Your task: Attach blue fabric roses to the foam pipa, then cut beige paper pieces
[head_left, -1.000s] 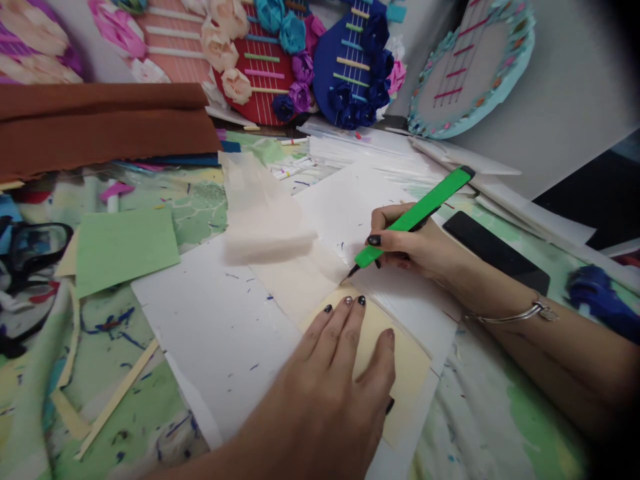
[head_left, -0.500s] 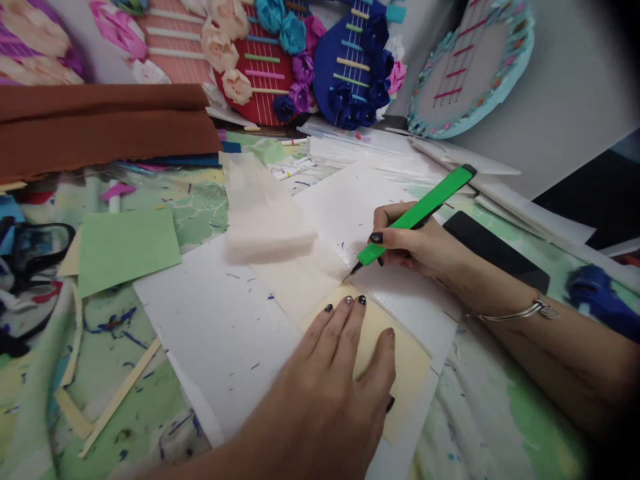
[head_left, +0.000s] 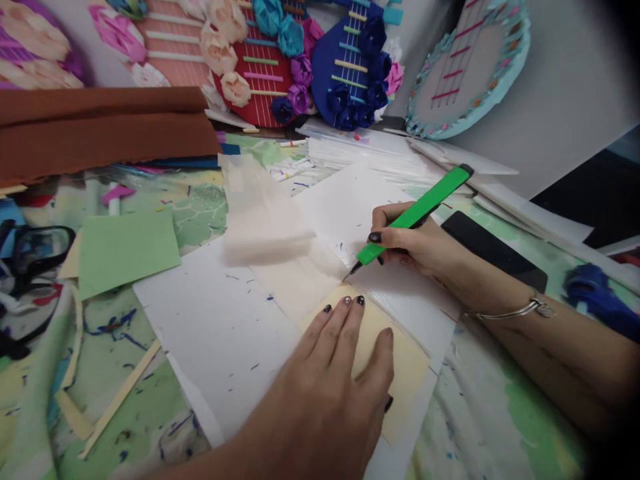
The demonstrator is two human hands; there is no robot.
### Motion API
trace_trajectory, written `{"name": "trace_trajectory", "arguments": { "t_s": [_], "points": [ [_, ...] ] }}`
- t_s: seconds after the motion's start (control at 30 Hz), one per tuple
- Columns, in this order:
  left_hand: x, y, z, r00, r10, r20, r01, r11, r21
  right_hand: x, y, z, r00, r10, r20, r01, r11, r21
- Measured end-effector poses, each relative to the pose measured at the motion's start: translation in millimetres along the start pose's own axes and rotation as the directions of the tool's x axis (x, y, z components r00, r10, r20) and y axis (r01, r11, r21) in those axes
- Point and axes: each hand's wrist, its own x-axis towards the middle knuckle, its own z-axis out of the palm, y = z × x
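Observation:
My right hand is closed around a green utility knife. The knife slants down to the left, and its thin tip meets the top corner of a pale yellow card. Flat on that card lies my left hand, fingers stretched and thumb apart, partly covering it. Under the card is a strip of thin cream paper, its far end curled up. Both rest on a white sheet scattered with small dark scraps.
A green paper square and black-handled scissors lie left. Brown crepe paper sits behind them. At right are a black phone-like slab and a blue glue gun. Decorated paper guitars lean along the back.
The whole view has shifted very slightly. Both hands, the knife and the card keep practically the same positions relative to one another.

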Motion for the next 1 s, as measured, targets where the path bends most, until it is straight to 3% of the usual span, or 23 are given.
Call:
{"name": "trace_trajectory", "arguments": {
  "t_s": [0.27, 0.37, 0.5, 0.6, 0.67, 0.77, 0.83, 1.0],
  "points": [
    [0, -2, -0.5, 1.0, 0.0, 0.0, 0.0, 1.0, -0.001, 1, 3, -1, 1.0, -0.006, -0.011, 0.007, 0.999, 0.049],
    [0, -2, -0.9, 1.0, 0.0, -0.006, 0.0, 1.0, 0.004, 3, 6, -2, 1.0, 0.02, -0.022, -0.016, 0.987, 0.161],
    [1, -2, -3.6, 1.0, 0.023, -0.002, -0.023, 1.0, 0.021, 8, 7, -5, 0.987, -0.032, -0.158, 0.083, 0.941, 0.328],
    [2, -2, -7.5, 0.997, 0.075, -0.014, -0.074, 0.994, 0.078, 7, 4, -6, 0.94, -0.218, -0.262, 0.257, 0.958, 0.125],
    [2, -2, -11.5, 0.993, 0.118, -0.03, -0.113, 0.985, 0.128, 6, 2, -8, 0.907, -0.354, -0.23, 0.331, 0.934, -0.134],
    [2, 0, -20.0, 0.982, 0.177, -0.062, -0.162, 0.966, 0.2, 5, 6, -15, 0.88, -0.47, -0.069, 0.385, 0.791, -0.475],
    [2, 3, -26.4, 0.979, 0.187, -0.084, -0.163, 0.958, 0.235, 7, 12, -19, 0.881, -0.472, 0.034, 0.382, 0.667, -0.64],
    [-7, -5, -38.7, 0.991, 0.126, -0.05, -0.108, 0.957, 0.268, 9, 21, -14, 0.855, -0.431, 0.287, 0.475, 0.432, -0.767]
  ]
}}
